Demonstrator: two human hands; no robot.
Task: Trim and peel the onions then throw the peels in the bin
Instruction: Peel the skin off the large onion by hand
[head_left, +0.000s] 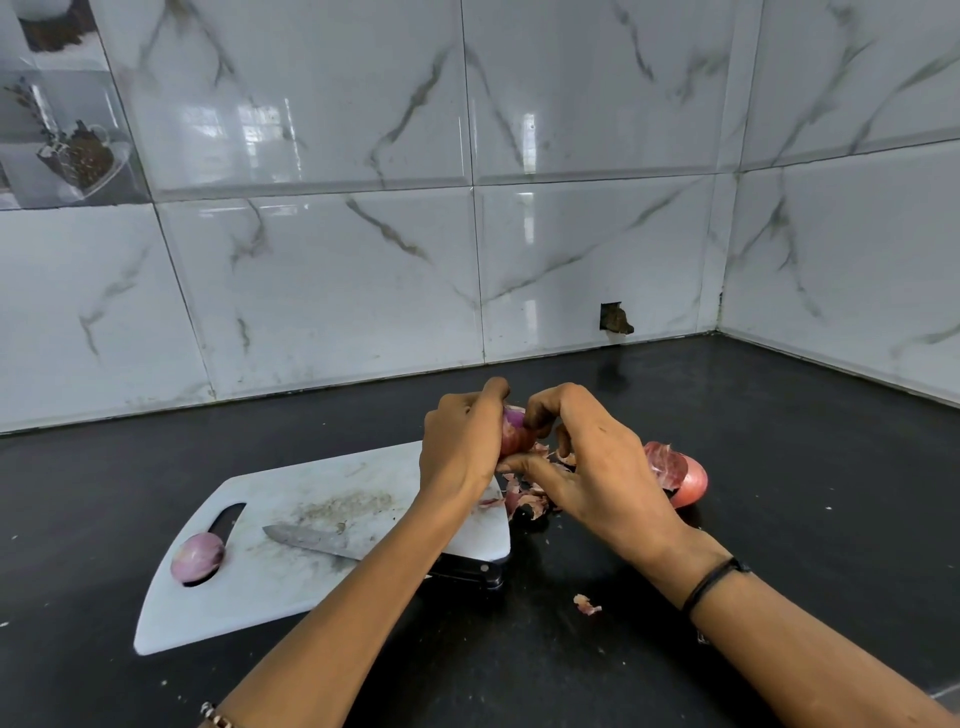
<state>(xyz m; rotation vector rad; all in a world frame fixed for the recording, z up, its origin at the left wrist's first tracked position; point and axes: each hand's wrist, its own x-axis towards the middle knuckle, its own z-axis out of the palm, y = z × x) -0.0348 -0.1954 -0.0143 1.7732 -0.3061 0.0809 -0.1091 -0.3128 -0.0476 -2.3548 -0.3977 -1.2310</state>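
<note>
**Black stone surface (779, 441): peeling under way**

Over a corner of the white plastic cutting board (311, 597), the left hand (460, 447) grips a small purple onion (514, 431); the right hand (592, 467) pinches its skin. Next, I judge: strip the rest, then the half-skinned pink onion (680, 475) beside the papery peels (527, 501).

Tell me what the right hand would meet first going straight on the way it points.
The onion: the right hand pinches it at the fingertips, and the left hand grips it just beyond. Depth is unclear from one view.
</note>
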